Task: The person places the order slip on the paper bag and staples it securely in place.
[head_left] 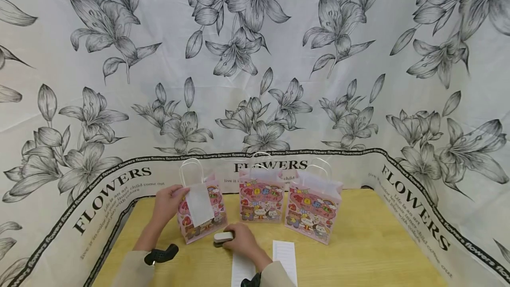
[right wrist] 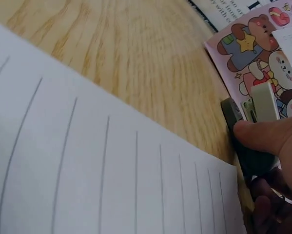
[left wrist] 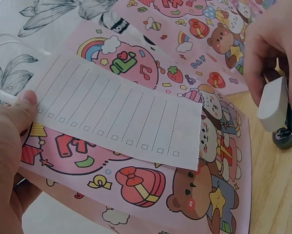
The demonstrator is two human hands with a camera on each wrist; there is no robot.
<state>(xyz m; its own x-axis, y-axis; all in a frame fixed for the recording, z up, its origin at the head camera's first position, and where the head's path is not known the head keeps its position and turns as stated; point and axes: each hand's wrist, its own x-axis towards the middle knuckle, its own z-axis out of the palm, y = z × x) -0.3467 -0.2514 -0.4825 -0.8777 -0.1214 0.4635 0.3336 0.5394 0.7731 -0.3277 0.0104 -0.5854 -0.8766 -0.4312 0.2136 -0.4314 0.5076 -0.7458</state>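
A lined paper slip with small checkboxes [left wrist: 116, 112] lies against the front of the left pink gift bag [head_left: 186, 229]. My left hand [head_left: 167, 203] pinches the top edge of the slip and the bag's rim, thumb in front; its other fingers are partly hidden behind the bag in the left wrist view. In my right hand [head_left: 244, 242] is a white and dark stapler [head_left: 223, 236], held just above the table in front of that bag. In the right wrist view the thumb lies along the stapler's side [right wrist: 263, 105]. The stapler is apart from the slip.
Two more pink cartoon gift bags stand upright, one in the middle [head_left: 260, 203] and one at the right [head_left: 312, 214]. Two lined slips lie on the wooden table [head_left: 358, 242], one partly under my right forearm, another slip [head_left: 284, 256] beside it. A flowered curtain [head_left: 255, 101] surrounds the table.
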